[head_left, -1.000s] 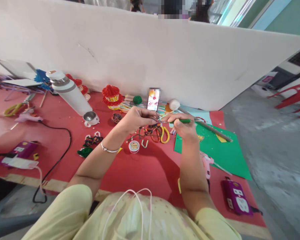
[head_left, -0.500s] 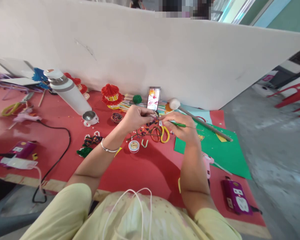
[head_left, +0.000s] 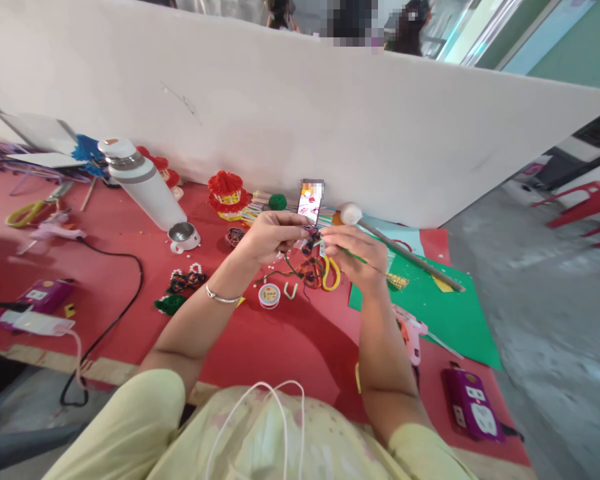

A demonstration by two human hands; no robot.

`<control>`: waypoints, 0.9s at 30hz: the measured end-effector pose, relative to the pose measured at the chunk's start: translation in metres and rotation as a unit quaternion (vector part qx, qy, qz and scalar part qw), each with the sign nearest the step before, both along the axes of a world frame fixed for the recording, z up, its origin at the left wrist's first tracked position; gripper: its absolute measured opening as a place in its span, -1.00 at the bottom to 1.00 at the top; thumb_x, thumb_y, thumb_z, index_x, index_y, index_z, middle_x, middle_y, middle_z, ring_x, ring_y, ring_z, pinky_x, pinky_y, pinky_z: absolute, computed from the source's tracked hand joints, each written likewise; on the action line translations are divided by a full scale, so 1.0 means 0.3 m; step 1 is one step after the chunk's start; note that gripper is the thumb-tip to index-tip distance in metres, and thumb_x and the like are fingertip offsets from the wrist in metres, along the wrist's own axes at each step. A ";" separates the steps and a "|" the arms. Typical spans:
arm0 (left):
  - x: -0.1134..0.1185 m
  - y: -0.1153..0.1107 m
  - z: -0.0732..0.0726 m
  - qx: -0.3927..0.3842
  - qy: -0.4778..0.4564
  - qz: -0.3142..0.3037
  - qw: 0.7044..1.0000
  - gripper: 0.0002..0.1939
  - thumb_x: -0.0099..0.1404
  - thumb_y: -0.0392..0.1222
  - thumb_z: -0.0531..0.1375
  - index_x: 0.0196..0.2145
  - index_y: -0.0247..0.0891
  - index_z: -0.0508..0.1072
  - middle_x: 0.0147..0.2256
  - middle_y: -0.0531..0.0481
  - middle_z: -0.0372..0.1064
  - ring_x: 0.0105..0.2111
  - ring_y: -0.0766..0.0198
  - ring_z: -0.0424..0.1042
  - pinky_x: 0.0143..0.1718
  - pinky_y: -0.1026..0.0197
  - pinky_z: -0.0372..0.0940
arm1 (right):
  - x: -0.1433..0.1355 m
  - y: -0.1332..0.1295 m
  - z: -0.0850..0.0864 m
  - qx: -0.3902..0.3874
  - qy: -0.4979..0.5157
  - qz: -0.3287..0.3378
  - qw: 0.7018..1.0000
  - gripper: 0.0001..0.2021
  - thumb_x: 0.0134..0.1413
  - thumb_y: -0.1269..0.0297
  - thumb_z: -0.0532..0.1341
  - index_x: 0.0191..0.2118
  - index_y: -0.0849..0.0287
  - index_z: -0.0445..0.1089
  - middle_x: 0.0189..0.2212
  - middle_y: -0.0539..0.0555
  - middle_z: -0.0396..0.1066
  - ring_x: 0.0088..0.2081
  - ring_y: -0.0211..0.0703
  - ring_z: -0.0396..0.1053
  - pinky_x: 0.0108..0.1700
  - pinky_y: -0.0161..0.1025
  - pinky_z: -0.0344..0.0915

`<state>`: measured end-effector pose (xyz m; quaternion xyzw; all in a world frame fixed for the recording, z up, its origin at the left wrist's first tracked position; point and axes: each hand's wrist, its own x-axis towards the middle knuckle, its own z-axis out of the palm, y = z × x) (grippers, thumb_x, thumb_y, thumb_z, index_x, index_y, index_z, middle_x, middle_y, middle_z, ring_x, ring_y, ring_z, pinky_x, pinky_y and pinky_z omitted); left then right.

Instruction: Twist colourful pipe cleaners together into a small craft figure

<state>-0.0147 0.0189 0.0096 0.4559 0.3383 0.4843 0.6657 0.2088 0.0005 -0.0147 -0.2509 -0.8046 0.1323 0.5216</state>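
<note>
My left hand (head_left: 275, 235) pinches a small piece of dark multicoloured yarn work (head_left: 310, 241) over the middle of the table. Closed round a thin green crochet hook (head_left: 353, 255), my right hand (head_left: 356, 253) meets the yarn from the right. The hook's tip is too small to make out among the fingers. Below the hands hangs or lies more orange and dark yarn (head_left: 310, 273), partly covering a pair of scissors with a yellow handle (head_left: 331, 275). Nearer to me are a small round tub (head_left: 269, 296) and a pale bent U-shaped piece (head_left: 290, 291).
A phone (head_left: 310, 201) leans against the white partition (head_left: 280, 120). On the left stand a white flask (head_left: 147, 190) and a steel cup (head_left: 184, 236). Right of my arm are a pink glue gun (head_left: 411, 333), green sheet (head_left: 445, 320) and purple power strip (head_left: 473, 403).
The yarn work has risen between my fingers, with more of it lifted off the scissors. My right hand has turned, so the hook now slants across the palm. The view has tilted slightly.
</note>
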 end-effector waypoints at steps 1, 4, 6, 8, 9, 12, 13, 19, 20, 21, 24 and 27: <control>-0.005 0.003 -0.002 0.029 0.036 0.021 0.999 -0.82 -0.07 -0.31 0.51 -0.41 -0.29 0.73 -0.63 0.06 0.40 -0.67 0.50 0.13 -0.63 0.31 -0.07 | 0.017 -0.007 0.016 -0.032 -0.003 0.010 0.999 -0.80 0.33 0.25 0.38 0.02 -0.13 0.65 0.00 0.01 0.72 -0.01 -0.07 0.67 0.08 -0.02 0.61; -0.010 0.006 -0.004 0.090 0.119 0.018 0.989 -0.88 -0.06 -0.32 0.49 -0.46 -0.28 0.72 -0.57 0.00 0.49 -0.62 0.45 0.23 -0.60 0.30 0.04 | 0.052 -0.012 0.035 -0.119 0.032 0.039 0.992 -0.90 0.32 0.20 0.40 -0.12 -0.08 0.69 -0.17 0.01 0.74 -0.10 -0.08 0.68 0.02 -0.07 0.62; -0.005 0.002 -0.004 0.078 0.117 -0.023 0.990 -0.88 -0.06 -0.30 0.48 -0.46 -0.28 0.73 -0.53 -0.04 0.54 -0.62 0.44 0.23 -0.61 0.29 0.04 | 0.050 0.001 0.019 -0.180 0.095 0.080 0.976 -0.87 0.31 0.11 0.40 -0.21 -0.04 0.70 -0.28 0.01 0.72 -0.21 -0.09 0.68 -0.11 -0.10 0.65; 0.009 -0.003 -0.004 0.038 0.078 -0.055 0.995 -0.85 -0.07 -0.28 0.49 -0.44 -0.27 0.73 -0.54 -0.03 0.52 -0.66 0.46 0.20 -0.63 0.29 0.00 | 0.025 0.021 -0.010 -0.209 0.174 0.124 0.954 -0.77 0.29 -0.03 0.39 -0.26 -0.03 0.69 -0.34 0.02 0.70 -0.29 -0.11 0.66 -0.23 -0.12 0.65; 0.019 -0.006 -0.003 0.019 0.053 -0.060 0.997 -0.83 -0.09 -0.28 0.49 -0.44 -0.27 0.72 -0.57 -0.01 0.49 -0.67 0.47 0.18 -0.64 0.30 -0.03 | 0.007 0.030 -0.026 -0.203 0.213 0.133 0.947 -0.73 0.28 -0.10 0.38 -0.26 -0.05 0.68 -0.32 0.01 0.69 -0.30 -0.11 0.65 -0.23 -0.11 0.65; 0.051 -0.019 -0.002 0.003 -0.010 -0.030 0.999 -0.81 -0.10 -0.31 0.49 -0.42 -0.26 0.72 -0.63 0.08 0.37 -0.67 0.50 0.12 -0.63 0.32 -0.09 | -0.049 0.047 -0.061 -0.116 0.211 0.044 0.969 -0.79 0.27 -0.08 0.39 -0.19 -0.12 0.68 -0.17 0.02 0.69 -0.12 -0.08 0.65 -0.04 -0.03 0.65; 0.060 -0.024 -0.001 0.009 -0.022 -0.012 1.000 -0.80 -0.10 -0.32 0.49 -0.41 -0.27 0.73 -0.63 0.09 0.36 -0.67 0.52 0.11 -0.63 0.32 -0.10 | -0.062 0.049 -0.066 -0.080 0.185 0.010 0.979 -0.82 0.27 -0.04 0.40 -0.15 -0.14 0.68 -0.11 0.03 0.68 -0.07 -0.05 0.64 0.01 0.01 0.63; 0.066 -0.040 0.001 0.029 -0.036 0.029 0.999 -0.68 -0.04 -0.24 0.54 -0.25 -0.27 0.76 -0.47 0.03 0.50 -0.65 0.55 0.09 -0.65 0.32 -0.16 | -0.062 0.045 -0.055 0.022 0.119 -0.015 0.993 -0.82 0.34 0.15 0.37 0.01 -0.20 0.64 -0.09 0.01 0.69 -0.06 -0.02 0.62 0.04 0.05 0.58; 0.064 -0.039 -0.002 0.032 -0.029 0.036 0.998 -0.66 -0.04 -0.21 0.56 -0.24 -0.27 0.76 -0.48 0.04 0.49 -0.65 0.55 0.09 -0.65 0.32 -0.13 | -0.059 0.045 -0.051 0.030 0.118 -0.020 0.992 -0.81 0.34 0.16 0.37 0.02 -0.20 0.64 -0.10 0.01 0.69 -0.07 -0.02 0.62 0.03 0.05 0.58; 0.064 -0.036 -0.007 0.042 -0.021 0.056 0.997 -0.65 -0.04 -0.19 0.57 -0.24 -0.27 0.76 -0.49 0.05 0.48 -0.64 0.53 0.11 -0.65 0.31 -0.08 | -0.056 0.043 -0.048 0.041 0.111 -0.035 0.992 -0.81 0.34 0.17 0.36 0.01 -0.19 0.64 -0.11 0.01 0.69 -0.07 -0.01 0.62 0.02 0.05 0.58; 0.080 -0.025 -0.027 0.106 0.010 0.186 0.977 -0.66 -0.03 -0.21 0.56 -0.23 -0.26 0.75 -0.47 0.04 0.53 -0.54 0.42 0.30 -0.53 0.29 0.22 | -0.059 0.036 -0.047 0.091 0.066 -0.108 0.988 -0.81 0.34 0.19 0.36 0.01 -0.18 0.63 -0.12 0.00 0.69 -0.07 0.00 0.60 0.03 0.07 0.57; 0.110 -0.024 -0.044 0.152 0.038 0.255 0.954 -0.70 0.05 -0.25 0.50 -0.20 -0.24 0.75 -0.37 0.00 0.62 -0.38 0.30 0.48 -0.30 0.21 0.44 | -0.074 0.028 -0.059 0.132 0.037 -0.154 0.979 -0.74 0.32 0.24 0.37 0.07 -0.17 0.61 -0.08 0.00 0.70 -0.06 0.01 0.60 0.02 0.06 0.57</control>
